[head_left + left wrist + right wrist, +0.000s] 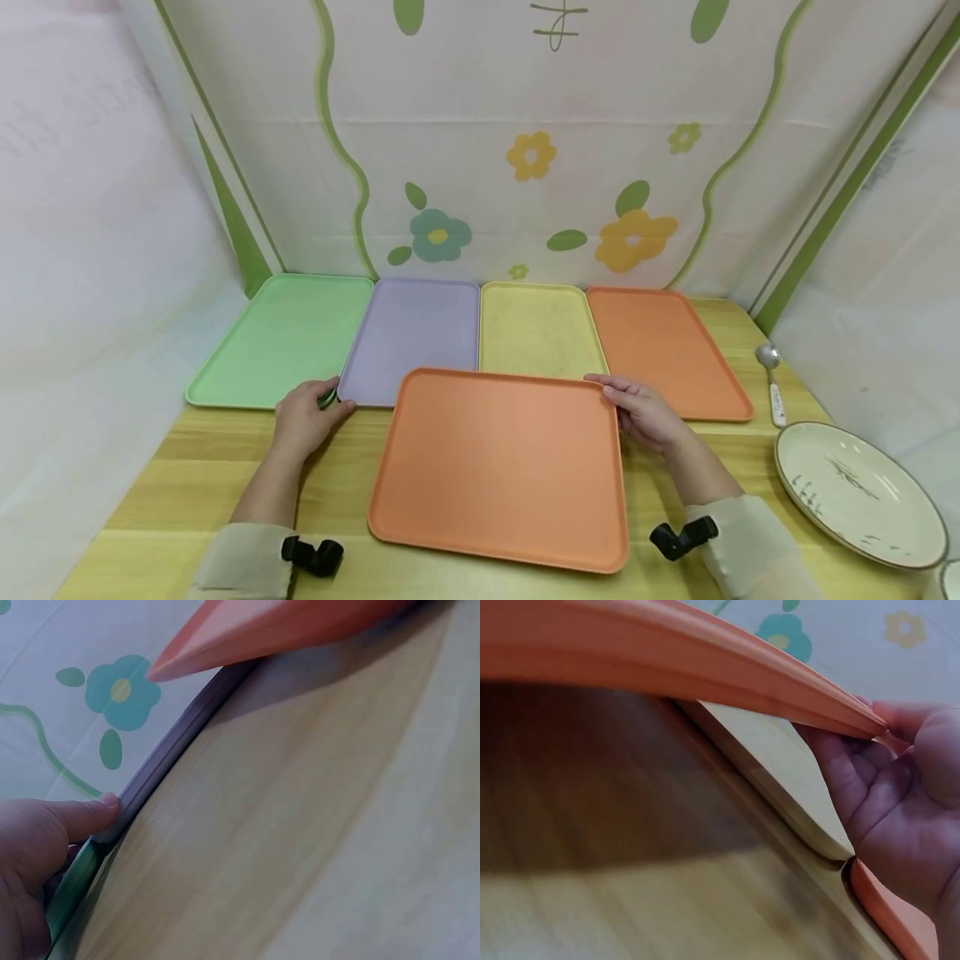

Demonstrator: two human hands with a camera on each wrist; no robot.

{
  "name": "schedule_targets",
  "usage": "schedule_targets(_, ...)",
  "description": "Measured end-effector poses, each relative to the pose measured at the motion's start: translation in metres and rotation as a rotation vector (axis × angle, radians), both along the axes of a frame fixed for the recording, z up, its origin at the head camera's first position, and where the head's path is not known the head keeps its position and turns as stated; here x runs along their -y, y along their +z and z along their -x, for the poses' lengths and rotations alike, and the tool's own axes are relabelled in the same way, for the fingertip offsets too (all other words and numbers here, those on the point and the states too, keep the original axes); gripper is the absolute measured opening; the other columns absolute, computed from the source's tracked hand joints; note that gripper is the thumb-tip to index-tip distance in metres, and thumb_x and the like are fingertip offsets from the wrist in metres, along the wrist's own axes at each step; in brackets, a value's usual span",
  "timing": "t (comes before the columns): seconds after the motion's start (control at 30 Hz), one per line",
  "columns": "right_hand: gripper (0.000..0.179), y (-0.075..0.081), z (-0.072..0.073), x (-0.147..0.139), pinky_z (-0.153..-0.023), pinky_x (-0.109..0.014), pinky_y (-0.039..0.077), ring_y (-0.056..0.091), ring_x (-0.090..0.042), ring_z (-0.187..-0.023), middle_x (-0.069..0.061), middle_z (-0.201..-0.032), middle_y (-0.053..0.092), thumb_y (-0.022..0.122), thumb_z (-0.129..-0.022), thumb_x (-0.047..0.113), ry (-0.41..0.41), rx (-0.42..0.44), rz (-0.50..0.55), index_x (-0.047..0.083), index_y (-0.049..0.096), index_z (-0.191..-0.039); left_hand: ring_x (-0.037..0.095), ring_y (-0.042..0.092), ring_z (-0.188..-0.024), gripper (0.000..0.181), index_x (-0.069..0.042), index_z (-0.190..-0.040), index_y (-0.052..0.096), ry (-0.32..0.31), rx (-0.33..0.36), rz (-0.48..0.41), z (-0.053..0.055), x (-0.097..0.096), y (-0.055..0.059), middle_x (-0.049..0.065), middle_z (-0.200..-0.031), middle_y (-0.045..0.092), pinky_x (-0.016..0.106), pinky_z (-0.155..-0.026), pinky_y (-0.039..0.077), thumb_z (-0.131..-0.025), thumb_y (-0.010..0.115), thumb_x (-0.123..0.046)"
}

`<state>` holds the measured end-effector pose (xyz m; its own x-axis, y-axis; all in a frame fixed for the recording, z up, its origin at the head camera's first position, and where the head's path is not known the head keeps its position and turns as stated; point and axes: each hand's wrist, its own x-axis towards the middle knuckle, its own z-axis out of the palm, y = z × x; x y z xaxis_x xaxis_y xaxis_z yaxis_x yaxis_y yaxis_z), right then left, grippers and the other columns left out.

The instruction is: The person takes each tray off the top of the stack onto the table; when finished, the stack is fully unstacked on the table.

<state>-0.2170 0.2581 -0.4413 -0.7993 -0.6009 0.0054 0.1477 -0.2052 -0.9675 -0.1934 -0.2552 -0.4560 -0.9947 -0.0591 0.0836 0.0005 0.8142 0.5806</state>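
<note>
An orange tray [502, 471] is held over the table's middle, raised off the wood, as both wrist views show. My right hand [643, 414] pinches its far right corner, thumb above and fingers beneath [836, 769]. At the near corners where the green tray [285, 342] and the purple tray [420, 333] meet, my left hand [303, 421] rests. Its thumb [94, 816] touches the purple tray's corner; its other fingers lie by the green tray's edge, partly hidden. A yellow tray [540, 325] and a second orange tray [660, 350] continue the row; the held tray covers part of the yellow one's near edge.
A spoon [772, 375] with a white handle lies right of the row. Nearer, a patterned plate [858, 496] sits at the table's right edge, beside a partly visible white rim [951, 579]. A flowered cloth [480, 167] hangs behind the wooden table [172, 508].
</note>
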Motion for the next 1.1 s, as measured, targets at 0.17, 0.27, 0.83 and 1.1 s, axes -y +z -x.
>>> schedule_targets(0.17,0.036,0.000,0.000,-0.004,-0.084,-0.023,0.057,0.068,-0.007,-0.105,0.007,-0.120,0.069,0.035,-0.108,0.015,0.002,-0.024,-0.145,0.020,0.055,-0.138,0.052,0.045,-0.127,0.058,0.005,-0.137,0.053,-0.004,-0.015,-0.005,0.001,0.000,0.000,0.033,-0.137,0.051,0.063,-0.100,0.028,-0.091,0.068,-0.028)
schedule_targets(0.27,0.043,0.002,0.000,-0.005,-0.081,-0.025,0.058,0.068,-0.007,-0.102,0.010,-0.116,0.069,0.041,-0.107,0.020,-0.019,-0.057,-0.290,0.007,0.042,-0.148,0.052,0.045,-0.127,0.058,0.005,-0.137,0.053,-0.005,-0.015,-0.005,0.001,0.000,0.000,0.033,-0.137,0.051,0.064,-0.101,0.028,-0.091,0.068,-0.028)
schedule_targets(0.83,0.055,-0.005,-0.007,-0.010,-0.075,-0.030,0.060,0.070,-0.009,-0.091,-0.029,-0.125,0.062,0.053,-0.102,0.021,-0.033,-0.120,-0.607,-0.008,0.038,-0.146,0.051,0.044,-0.129,0.059,0.004,-0.138,0.052,-0.006,0.006,-0.007,0.001,0.000,0.000,0.032,-0.138,0.050,0.063,-0.103,0.028,-0.092,0.068,-0.030)
schedule_targets(1.1,0.055,-0.003,-0.010,-0.007,-0.073,-0.031,0.060,0.071,-0.011,-0.087,-0.028,-0.120,0.065,0.054,-0.102,0.020,-0.012,-0.122,-0.633,-0.009,0.039,-0.145,0.051,0.043,-0.129,0.059,0.004,-0.138,0.052,-0.003,0.005,-0.014,0.001,0.000,-0.002,0.033,-0.139,0.050,0.064,-0.104,0.026,-0.092,0.068,-0.029)
